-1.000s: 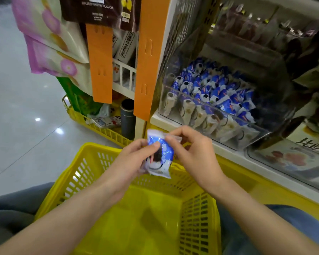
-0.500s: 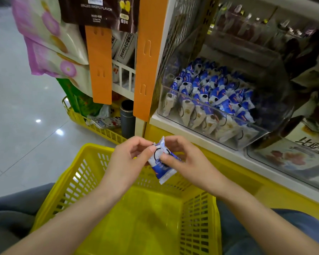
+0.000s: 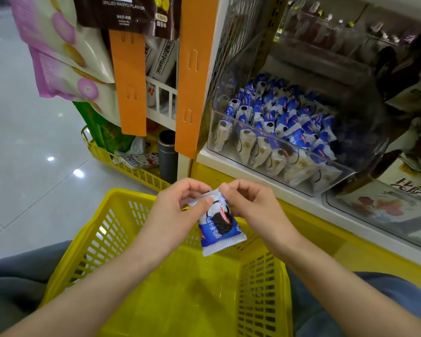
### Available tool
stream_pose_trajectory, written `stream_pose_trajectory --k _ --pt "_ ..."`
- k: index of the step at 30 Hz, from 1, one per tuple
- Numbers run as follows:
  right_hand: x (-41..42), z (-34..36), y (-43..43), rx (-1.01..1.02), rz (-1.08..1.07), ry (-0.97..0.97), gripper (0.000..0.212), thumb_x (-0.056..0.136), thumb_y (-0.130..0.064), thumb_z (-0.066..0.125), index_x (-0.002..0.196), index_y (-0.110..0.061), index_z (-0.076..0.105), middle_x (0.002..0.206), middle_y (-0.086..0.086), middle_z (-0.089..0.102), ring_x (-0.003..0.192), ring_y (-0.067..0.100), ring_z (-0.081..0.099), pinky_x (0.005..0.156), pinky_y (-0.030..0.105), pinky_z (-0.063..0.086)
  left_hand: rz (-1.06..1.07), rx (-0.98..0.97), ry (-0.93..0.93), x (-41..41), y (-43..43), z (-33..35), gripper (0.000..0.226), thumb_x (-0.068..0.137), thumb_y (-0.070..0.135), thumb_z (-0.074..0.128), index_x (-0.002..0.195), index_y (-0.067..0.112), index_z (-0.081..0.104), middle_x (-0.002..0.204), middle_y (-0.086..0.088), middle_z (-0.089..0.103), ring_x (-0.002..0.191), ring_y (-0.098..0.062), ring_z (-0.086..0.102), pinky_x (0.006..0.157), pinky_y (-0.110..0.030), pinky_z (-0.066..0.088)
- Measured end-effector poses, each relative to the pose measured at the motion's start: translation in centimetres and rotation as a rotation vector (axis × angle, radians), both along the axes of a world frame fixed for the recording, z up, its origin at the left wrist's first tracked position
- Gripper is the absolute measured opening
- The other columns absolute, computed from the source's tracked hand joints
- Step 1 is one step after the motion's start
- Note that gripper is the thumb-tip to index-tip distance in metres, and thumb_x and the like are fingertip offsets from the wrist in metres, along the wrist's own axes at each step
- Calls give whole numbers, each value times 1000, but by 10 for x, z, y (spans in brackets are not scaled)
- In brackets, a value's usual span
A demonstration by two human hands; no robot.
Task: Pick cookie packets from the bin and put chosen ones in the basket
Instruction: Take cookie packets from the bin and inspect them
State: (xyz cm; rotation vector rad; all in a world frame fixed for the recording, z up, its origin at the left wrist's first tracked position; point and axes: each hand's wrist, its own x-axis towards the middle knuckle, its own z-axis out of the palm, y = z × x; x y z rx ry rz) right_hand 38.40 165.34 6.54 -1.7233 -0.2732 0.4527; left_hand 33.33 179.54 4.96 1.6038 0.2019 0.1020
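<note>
Shop shelving rises ahead, with a clear bin [image 3: 277, 139] of blue-and-white packets [image 3: 282, 117] at the shelf's front edge. Above the far rim of the yellow basket [image 3: 131, 192], the left hand [image 3: 178, 207] and right hand [image 3: 253, 205] both pinch the top seam of one cookie packet [image 3: 219, 227]. It is blue and white with crimped ends and a dark sandwich cookie printed on it, and it hangs tilted.

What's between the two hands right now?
Head view: only the cookie packet; the left hand and right hand pinch its top edge, above the basket.
</note>
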Motion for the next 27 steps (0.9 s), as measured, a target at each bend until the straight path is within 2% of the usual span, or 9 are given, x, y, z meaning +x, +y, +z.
stream_pose_trajectory --k 3,5,9,13,18,21,23,25,27 --pt "-3 -3 -1 -46 51 -112 7 89 -17 58 87 -14 64 86 4 68 80 14 63 76 28 52 30 36 20 1 1 1 13 84 6 62 84 19 65 83 1 70 78 -7 65 69 -17 52" --pt "-4 -5 0 -121 95 -134 10 86 -20 63 96 -20 63 95 -1 68 87 12 64 81 29 53 72 -10 27 0 2 1 14 86 5 60 80 16 66 80 -2 70 71 -5 64 64 -16 52" --pt "-6 0 2 -240 135 -200 15 80 -24 69 94 -21 65 92 -5 70 84 14 64 79 39 54 154 -239 145 1 4 2 14 89 7 56 82 11 67 73 -2 71 66 -8 65 59 -19 54" --pt "-7 3 2 -240 135 -296 13 82 -21 68 94 -20 64 90 -6 69 83 13 63 75 42 53 145 -439 231 4 5 7 13 88 8 55 84 9 68 75 -4 73 66 -9 67 59 -20 55" --pt "-9 0 2 -167 120 -263 6 88 -21 60 92 -18 62 87 0 68 83 16 64 75 46 53 67 -141 122 2 7 9 10 86 11 59 85 10 69 77 -8 71 68 -9 66 60 -18 52" --pt "-8 -1 -1 -159 91 -307 12 90 -22 57 84 -14 62 79 3 66 78 21 63 72 48 52 39 -61 96 1 5 10 9 86 11 60 82 10 69 77 -7 71 67 -7 66 57 -16 50" --pt "-9 -1 -2 -217 93 -428 13 91 -23 57 84 -13 63 77 -2 64 74 12 61 68 42 52 20 -89 134 1 4 8 11 87 13 59 81 9 68 81 -10 71 71 -11 65 63 -21 51" --pt "-11 -1 -5 -360 136 -679 14 91 -25 56 86 -14 64 79 -5 62 74 9 59 63 38 51 7 -136 174 1 5 7 13 87 13 58 81 10 69 85 -11 71 78 -15 65 71 -27 51" --pt "-10 1 -7 -494 166 -884 15 92 -28 55 89 -17 65 82 -6 62 73 11 60 58 36 50 4 -120 163 1 4 6 13 87 12 59 80 12 69 86 -6 71 82 -13 65 75 -24 50"
